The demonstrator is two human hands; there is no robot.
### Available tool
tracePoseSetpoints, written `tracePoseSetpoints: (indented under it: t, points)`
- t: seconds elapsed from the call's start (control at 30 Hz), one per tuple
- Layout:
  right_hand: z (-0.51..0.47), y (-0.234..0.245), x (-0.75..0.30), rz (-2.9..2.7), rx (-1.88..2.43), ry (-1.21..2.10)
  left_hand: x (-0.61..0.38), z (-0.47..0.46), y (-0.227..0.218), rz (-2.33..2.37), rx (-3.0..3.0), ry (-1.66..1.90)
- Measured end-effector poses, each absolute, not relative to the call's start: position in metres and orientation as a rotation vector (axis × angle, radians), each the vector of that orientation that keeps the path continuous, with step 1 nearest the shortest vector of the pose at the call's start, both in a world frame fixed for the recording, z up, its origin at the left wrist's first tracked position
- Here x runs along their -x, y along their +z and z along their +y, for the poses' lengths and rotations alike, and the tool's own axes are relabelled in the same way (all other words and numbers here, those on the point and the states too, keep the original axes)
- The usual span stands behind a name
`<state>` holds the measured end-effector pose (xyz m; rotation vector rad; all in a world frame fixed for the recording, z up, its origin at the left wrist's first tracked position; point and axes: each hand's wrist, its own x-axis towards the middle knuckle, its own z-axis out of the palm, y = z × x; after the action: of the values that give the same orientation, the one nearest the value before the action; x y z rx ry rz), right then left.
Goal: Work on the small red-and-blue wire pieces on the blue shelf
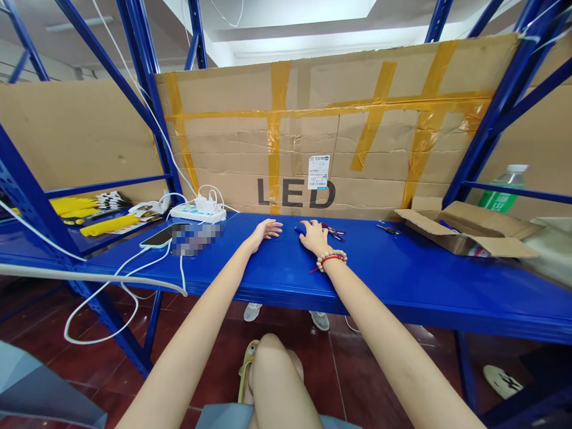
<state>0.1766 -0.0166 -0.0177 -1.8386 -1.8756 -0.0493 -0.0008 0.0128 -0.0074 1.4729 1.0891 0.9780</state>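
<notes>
Both my arms reach forward onto a blue metal shelf (402, 280). My left hand (267, 230) lies palm down on the bare shelf surface, fingers stretched out, holding nothing. My right hand (313, 235) rests beside it with fingers spread flat, a bead bracelet and a red string on its wrist. Its fingertips are close to a small blue object (298, 229) and a pair of red-handled scissors (334, 232), not gripping either.
A taped cardboard sheet (339, 137) marked LED backs the shelf. Left: a white power strip (198, 211) with cables, a phone (157, 238), yellow gloves (96, 217). Right: an open cardboard box (465, 229), a green bottle (503, 190), a small tool (388, 229). Someone's shoes show below.
</notes>
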Motion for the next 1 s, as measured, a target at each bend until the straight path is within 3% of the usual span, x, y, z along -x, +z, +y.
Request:
tracePoseSetpoints:
  t: [1.0]
  points:
    - [-0.008, -0.023, -0.179, -1.785, 1.914, -0.157, 0.001, 0.012, -0.007, 1.095, -1.493, 0.959]
